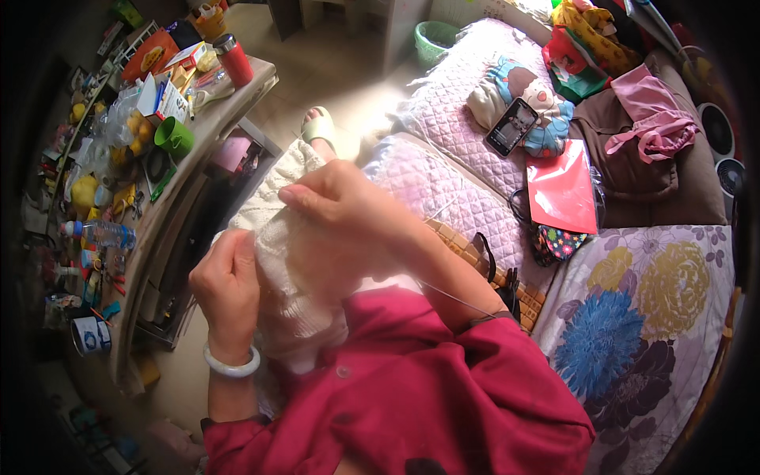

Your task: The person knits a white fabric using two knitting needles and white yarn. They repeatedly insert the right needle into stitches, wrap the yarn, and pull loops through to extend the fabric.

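A cream knitted piece (pixel 273 243) with an openwork pattern lies over my lap. My left hand (pixel 228 279), with a pale bangle (pixel 231 365) at the wrist, is closed at the left edge of the knitting; what its fingers grip is hidden. Above the piece, my right hand (pixel 323 205) is raised with thumb and fingers pinched together, and its lower part is blurred. Whether it holds yarn or a needle cannot be made out. A thin cord or cable (pixel 457 297) runs across my right forearm.
At the left stands a cluttered table (pixel 214 119) with a red thermos (pixel 233 61), a green cup (pixel 174 136) and a plastic bottle (pixel 101 233). To the right, a quilted sofa cover (pixel 457 113) bears a cushion, a phone (pixel 512 126) and a red packet (pixel 561 187). A green bin (pixel 435 43) stands beyond.
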{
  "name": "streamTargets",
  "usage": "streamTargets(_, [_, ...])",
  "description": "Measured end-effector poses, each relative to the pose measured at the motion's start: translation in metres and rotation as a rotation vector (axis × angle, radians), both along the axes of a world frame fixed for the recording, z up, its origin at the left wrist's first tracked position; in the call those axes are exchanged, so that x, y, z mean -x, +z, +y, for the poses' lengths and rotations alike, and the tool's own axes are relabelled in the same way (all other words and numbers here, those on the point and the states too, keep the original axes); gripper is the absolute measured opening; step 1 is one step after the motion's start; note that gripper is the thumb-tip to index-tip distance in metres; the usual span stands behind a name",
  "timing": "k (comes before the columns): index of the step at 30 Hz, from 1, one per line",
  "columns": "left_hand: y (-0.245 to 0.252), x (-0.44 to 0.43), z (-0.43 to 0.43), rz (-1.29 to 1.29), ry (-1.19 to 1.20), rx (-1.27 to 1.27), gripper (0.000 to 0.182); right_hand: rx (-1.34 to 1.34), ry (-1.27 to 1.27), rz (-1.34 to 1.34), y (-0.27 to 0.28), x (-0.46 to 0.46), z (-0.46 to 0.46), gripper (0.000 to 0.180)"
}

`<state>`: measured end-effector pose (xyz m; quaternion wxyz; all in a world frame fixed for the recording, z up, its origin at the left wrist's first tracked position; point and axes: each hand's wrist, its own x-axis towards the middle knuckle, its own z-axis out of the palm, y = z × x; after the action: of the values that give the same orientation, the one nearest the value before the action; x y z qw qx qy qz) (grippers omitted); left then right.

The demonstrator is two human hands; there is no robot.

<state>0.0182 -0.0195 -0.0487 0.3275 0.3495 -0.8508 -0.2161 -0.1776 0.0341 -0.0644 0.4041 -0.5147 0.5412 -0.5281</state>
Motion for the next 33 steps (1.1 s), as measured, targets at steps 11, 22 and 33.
streamTargets(11, [-0.003,0.003,-0.003,0.047,-0.165,-0.163,0.02,-0.006,-0.008,0.269,0.022,-0.023,0.008,0.031])
streamTargets(22, [-0.002,0.004,-0.013,0.321,-0.216,-0.717,0.007,-0.011,0.071,0.114,0.011,-0.021,0.006,0.04])
streamTargets(33, [-0.005,0.003,-0.014,0.34,-0.164,-0.649,0.007,0.238,0.151,0.253,-0.002,0.002,0.022,0.032])
